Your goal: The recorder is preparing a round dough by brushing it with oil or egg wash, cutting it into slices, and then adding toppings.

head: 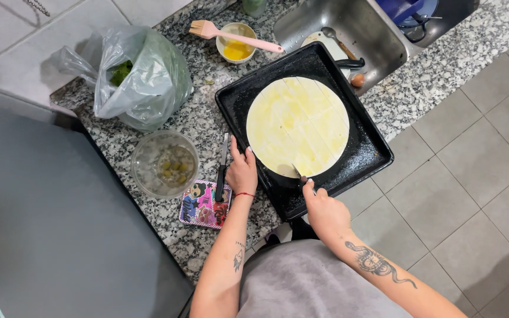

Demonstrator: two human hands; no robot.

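A round pale yellow sheet of dough, scored with straight cuts, lies in a black baking tray on the granite counter. My right hand grips a small knife whose blade touches the near edge of the dough. The fingers of my left hand rest on the tray's left rim beside the dough, holding nothing. A black-handled knife lies on the counter just left of that hand.
A glass bowl with olives and a colourful patterned card sit at the left. A plastic bag of greens, a small bowl of yellow liquid with a pink brush, and a sink lie beyond.
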